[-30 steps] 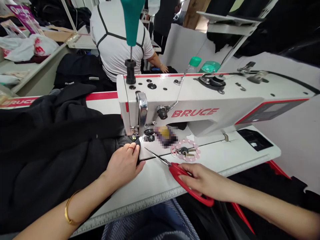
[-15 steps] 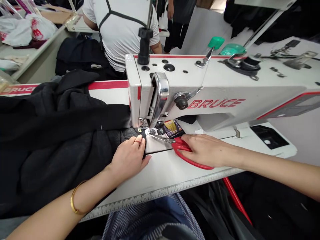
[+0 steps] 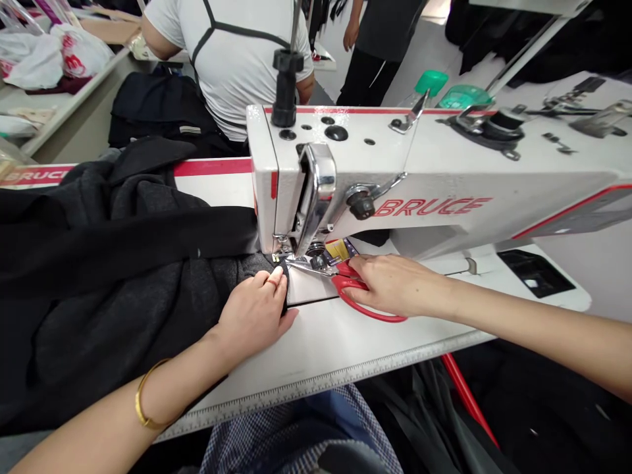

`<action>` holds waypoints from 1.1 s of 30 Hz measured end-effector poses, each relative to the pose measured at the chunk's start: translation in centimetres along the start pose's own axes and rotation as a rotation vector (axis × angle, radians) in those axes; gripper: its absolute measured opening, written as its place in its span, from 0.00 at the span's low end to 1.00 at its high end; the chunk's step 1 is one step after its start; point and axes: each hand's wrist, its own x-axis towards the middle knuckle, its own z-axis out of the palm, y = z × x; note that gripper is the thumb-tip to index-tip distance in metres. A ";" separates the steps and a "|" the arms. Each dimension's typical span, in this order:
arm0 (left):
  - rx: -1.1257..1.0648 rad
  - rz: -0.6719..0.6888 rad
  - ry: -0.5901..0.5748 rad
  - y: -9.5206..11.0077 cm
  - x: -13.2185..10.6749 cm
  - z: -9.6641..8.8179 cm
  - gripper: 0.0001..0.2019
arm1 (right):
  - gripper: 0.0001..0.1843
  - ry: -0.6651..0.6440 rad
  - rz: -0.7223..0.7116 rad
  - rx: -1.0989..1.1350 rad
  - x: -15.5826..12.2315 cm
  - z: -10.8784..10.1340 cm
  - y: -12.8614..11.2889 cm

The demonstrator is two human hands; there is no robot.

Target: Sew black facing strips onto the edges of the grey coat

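A black garment (image 3: pixel 148 316) lies over the left of the sewing machine table, its right end reaching the presser foot (image 3: pixel 282 257). On that end, my left hand (image 3: pixel 254 309) is closed on the cloth, fingertips on top and thumb at the edge. My right hand (image 3: pixel 395 283) grips scissors (image 3: pixel 372 312) by their red handles. Their parted blades point left towards the presser foot and the garment's edge. Whether the tips touch cloth or thread is too small to tell. The white sewing machine (image 3: pixel 424 191) stands over both.
A small card or screen with a yellow patch (image 3: pixel 339 250) lies behind the scissors. A ruler strip (image 3: pixel 296 388) edges the table. Beyond the machine are a person in a white shirt (image 3: pixel 247 72) and another in dark clothes (image 3: pixel 388 39). Plastic bags (image 3: pixel 79 52) sit at far left.
My right hand has moved the scissors left and slightly up, towards the presser foot, and the blades now show apart. My left hand and the garment have stayed put.
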 end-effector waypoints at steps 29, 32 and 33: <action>0.009 0.022 -0.013 -0.1 0.2 -0.2 0.27 | 0.19 0.097 -0.064 -0.078 1.2 0.1 0.2; 0.019 0.021 -0.013 0.0 0.2 -0.2 0.27 | 0.18 0.090 -0.069 -0.087 1.2 -0.1 0.1; 0.020 0.020 -0.013 0.0 0.2 -0.2 0.27 | 0.18 0.087 -0.077 -0.089 1.3 -0.1 0.1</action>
